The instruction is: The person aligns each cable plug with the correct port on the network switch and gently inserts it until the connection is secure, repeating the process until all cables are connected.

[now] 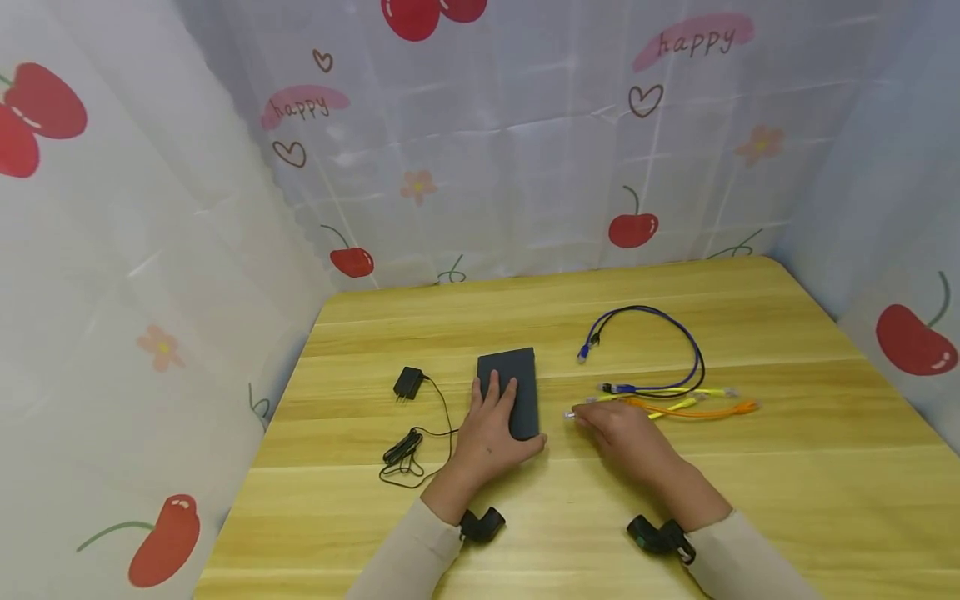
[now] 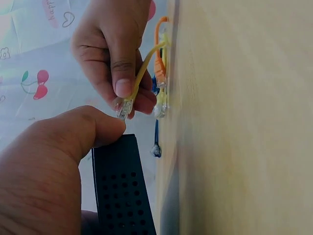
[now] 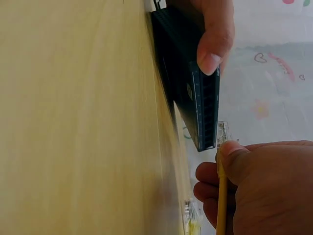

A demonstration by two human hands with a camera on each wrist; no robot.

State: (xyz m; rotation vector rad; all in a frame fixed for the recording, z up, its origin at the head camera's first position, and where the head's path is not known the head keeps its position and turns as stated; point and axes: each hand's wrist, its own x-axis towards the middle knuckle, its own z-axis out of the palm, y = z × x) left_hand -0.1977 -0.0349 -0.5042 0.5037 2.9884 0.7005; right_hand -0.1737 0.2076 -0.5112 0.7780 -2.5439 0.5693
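At the left of the head view, a black power adapter [image 1: 408, 382] lies on the wooden table [image 1: 750, 500] with its thin black cord [image 1: 408, 454] bundled lower down in the frame. Just right of it, near the middle, the left hand [image 1: 491, 433] rests on a dark flat box [image 1: 512, 387], fingers laid over its top and the thumb curled round its near edge; the left wrist view shows the box's [image 2: 120, 191] surface dotted with small holes, and the right wrist view shows a row of ports along its [image 3: 195, 103] side, with the thumb [image 3: 215, 44] pressed on that edge. Further right, close beside the box, the right hand [image 1: 618, 433] pinches a yellow cable [image 2: 144, 66] between thumb and fingers just behind its clear plug [image 2: 124, 108], which hangs close to the left thumb and the corner of the box; whether it touches either I cannot tell. Right of that hand, in the centre right of the head view, lie an orange cable [image 1: 705, 410], a second yellow cable [image 1: 690, 392] and a blue cable [image 1: 660, 350] looped towards the back, all close together. A cherry-print curtain [image 1: 525, 142] hangs behind and at both sides
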